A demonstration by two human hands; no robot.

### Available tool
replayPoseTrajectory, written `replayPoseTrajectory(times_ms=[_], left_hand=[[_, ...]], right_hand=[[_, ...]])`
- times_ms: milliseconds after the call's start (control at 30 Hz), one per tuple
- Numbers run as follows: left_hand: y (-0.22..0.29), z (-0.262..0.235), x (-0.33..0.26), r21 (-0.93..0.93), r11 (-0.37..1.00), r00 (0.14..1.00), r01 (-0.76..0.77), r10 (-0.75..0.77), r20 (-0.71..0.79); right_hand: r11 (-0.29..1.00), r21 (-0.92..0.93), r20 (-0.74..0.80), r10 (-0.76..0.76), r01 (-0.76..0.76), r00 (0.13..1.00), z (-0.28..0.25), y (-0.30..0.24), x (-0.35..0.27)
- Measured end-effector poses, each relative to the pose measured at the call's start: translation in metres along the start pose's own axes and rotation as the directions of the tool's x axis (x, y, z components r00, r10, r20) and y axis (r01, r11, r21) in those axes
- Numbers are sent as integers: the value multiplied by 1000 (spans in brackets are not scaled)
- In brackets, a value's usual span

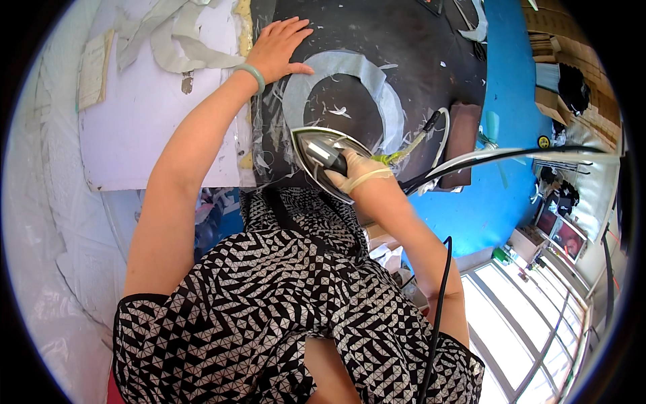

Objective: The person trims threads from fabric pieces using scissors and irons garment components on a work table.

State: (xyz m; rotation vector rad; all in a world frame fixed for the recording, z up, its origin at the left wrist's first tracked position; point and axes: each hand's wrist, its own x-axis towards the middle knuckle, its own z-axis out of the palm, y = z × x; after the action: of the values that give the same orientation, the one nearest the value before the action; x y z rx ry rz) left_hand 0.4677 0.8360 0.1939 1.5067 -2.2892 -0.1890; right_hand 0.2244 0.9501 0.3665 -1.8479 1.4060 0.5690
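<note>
Right hand (353, 172), in a pale glove, wrapped tight around the handle of an electric iron (323, 158), nose aimed left and toward the near edge of the dark cloth (404, 40). Iron resting on that cloth, just near of a grey ring-shaped fabric piece (350, 84) lying flat on it. Left hand (279, 47), bare, with a green bangle (252, 75) at the wrist, spread wide and flat, pressing the cloth down beside the far left of the ring, holding nothing. Well apart from the iron for now.

Risks, as a judgement only: a burn to the left fingers if the iron slides far and left along the ring toward that flat palm. Scorching or shine on the cloth if the soleplate sits too long in one spot. Ring piece shifting or creasing under the iron if the pressing hand lifts. Loose pale thread scraps (336, 111) inside the ring possibly fused onto the cloth by heat.

Further out: black power cord (437, 316) trailing down past the right forearm, able to snag on the elbow and jerk the iron off line. White sheet (148, 114) on the counter to the left, blue counter surface (505, 87) to the right.
</note>
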Motion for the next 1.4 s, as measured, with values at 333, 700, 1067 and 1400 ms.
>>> replayPoseTrajectory(times_ms=[333,700,1067,1400], left_hand=[[79,-45,-38,-25,828,828,559,-558,56],[102,-50,-151,-745,-57,404,665,-811,423],[99,-65,-198,-824,-158,443,544,-780,442],[161,-48,-80,-708,660,917,253,-397,-42]], right_hand=[[735,670,-178,298,-106,938,-49,129,-34],[362,577,-811,359,732,461,-110,141,101],[340,483,-874,233,807,426,-47,102,101],[208,485,-873,167,849,458,11,132,101]])
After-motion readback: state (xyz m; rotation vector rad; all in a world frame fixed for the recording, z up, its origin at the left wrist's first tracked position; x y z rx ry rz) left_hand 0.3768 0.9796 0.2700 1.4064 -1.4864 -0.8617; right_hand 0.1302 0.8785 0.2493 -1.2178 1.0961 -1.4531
